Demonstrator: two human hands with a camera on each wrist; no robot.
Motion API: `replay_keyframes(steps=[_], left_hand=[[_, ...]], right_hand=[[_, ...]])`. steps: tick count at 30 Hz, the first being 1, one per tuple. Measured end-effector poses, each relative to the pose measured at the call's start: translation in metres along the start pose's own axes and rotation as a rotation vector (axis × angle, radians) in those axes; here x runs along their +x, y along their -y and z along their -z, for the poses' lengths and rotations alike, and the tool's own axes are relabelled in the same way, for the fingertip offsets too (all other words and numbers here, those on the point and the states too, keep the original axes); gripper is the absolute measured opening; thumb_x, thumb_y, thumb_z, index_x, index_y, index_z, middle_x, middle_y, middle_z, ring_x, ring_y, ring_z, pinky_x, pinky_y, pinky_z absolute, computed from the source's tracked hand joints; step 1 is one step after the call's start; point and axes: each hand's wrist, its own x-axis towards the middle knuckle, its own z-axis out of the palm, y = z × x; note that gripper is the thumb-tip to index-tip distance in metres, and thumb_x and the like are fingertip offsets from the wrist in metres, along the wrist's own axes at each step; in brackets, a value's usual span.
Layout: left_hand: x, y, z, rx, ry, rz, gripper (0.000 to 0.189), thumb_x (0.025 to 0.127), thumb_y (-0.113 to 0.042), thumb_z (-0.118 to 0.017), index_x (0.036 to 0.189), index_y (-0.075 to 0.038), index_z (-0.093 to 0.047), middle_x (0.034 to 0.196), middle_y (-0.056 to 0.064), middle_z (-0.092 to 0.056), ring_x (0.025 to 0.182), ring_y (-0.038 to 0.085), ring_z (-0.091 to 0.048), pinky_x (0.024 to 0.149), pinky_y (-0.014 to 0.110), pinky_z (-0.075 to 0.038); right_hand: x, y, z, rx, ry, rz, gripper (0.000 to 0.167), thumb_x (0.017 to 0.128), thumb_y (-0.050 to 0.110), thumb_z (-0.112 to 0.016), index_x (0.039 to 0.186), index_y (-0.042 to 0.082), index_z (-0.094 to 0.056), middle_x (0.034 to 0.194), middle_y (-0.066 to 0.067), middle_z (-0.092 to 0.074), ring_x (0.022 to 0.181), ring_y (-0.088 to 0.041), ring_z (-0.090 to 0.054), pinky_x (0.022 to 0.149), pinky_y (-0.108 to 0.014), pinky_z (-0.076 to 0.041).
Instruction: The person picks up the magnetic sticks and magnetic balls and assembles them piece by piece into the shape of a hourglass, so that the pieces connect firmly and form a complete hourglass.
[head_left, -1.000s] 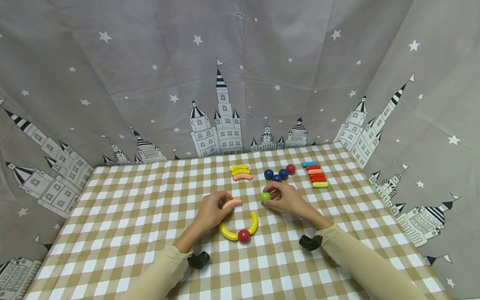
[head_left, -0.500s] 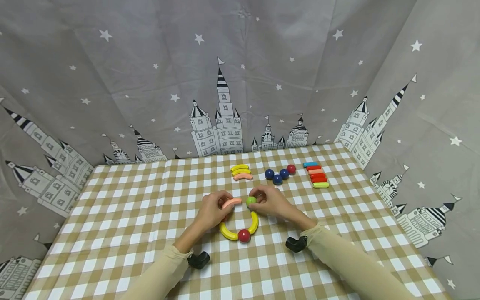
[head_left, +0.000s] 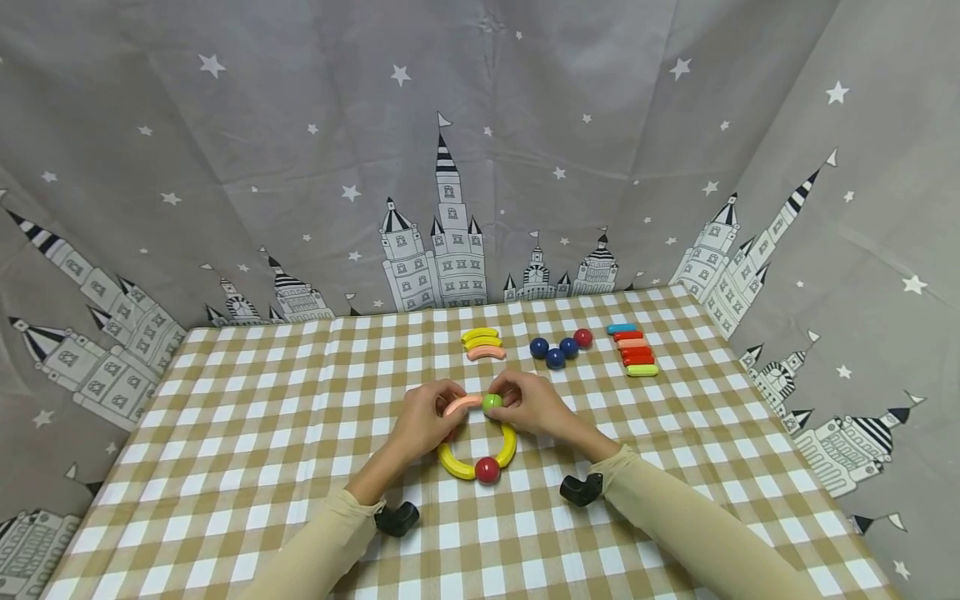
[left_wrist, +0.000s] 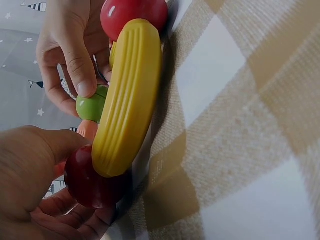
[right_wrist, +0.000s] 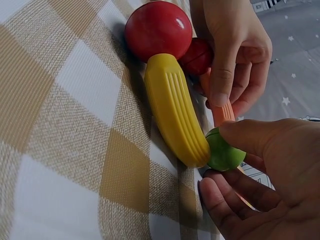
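On my head feed, the left hand [head_left: 423,421] has its grip clamped on a ribbed, salmon-pink curved stick [head_left: 463,403], thumb along the near side. The right hand [head_left: 531,404] has its grip pinched round a small, glossy lime-green ball [head_left: 492,402], which I see meeting the stick's right end. Both sit at the far side of a ring of pieces on the worktop [head_left: 262,400], which wears a brown-and-white checked cloth.

At the ring's near side I have a glossy bright-red ball [head_left: 487,470] between two ribbed yellow curved sticks, one on the left [head_left: 454,465] and one on the right [head_left: 508,446]. The left wrist feed gives me a dark-red ball [left_wrist: 90,185] at the left yellow stick's far end, with the left fingers around it; I cannot tell how firmly they bear on it. From the right wrist, I see the right yellow stick's end close against the green ball.

Beyond the hands I see two short yellow curved sticks [head_left: 482,338] above a pink curved one [head_left: 486,353], three navy balls [head_left: 555,358] with a red ball [head_left: 582,337], and a stack-like row of straight coloured sticks [head_left: 637,352].
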Motion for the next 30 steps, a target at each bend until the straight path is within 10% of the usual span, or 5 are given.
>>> replay_keyframes(steps=[20,30], left_hand=[[0.001,0.001,-0.002,0.006,-0.001,0.021,0.015,0.089,-0.007,-0.081,0.102,-0.005,-0.073,0.078,0.004,-0.064,0.057,0.012,-0.057,0.054,0.024,-0.046],[0.001,0.001,-0.001,0.039,0.009,0.033,0.016,0.089,-0.01,-0.081,0.103,-0.006,-0.073,0.081,0.002,-0.067,0.063,0.011,-0.058,0.061,0.026,-0.048]], right_hand=[[-0.019,-0.001,0.011,0.079,0.063,-0.053,0.046,0.089,0.01,-0.081,0.131,0.009,-0.062,0.109,-0.01,-0.071,0.088,-0.015,-0.068,0.078,-0.029,-0.057],[-0.042,-0.001,0.014,0.189,0.112,-0.172,0.064,0.089,0.011,-0.081,0.145,0.011,-0.05,0.105,-0.011,-0.066,0.066,-0.021,-0.068,0.057,-0.036,-0.058]])
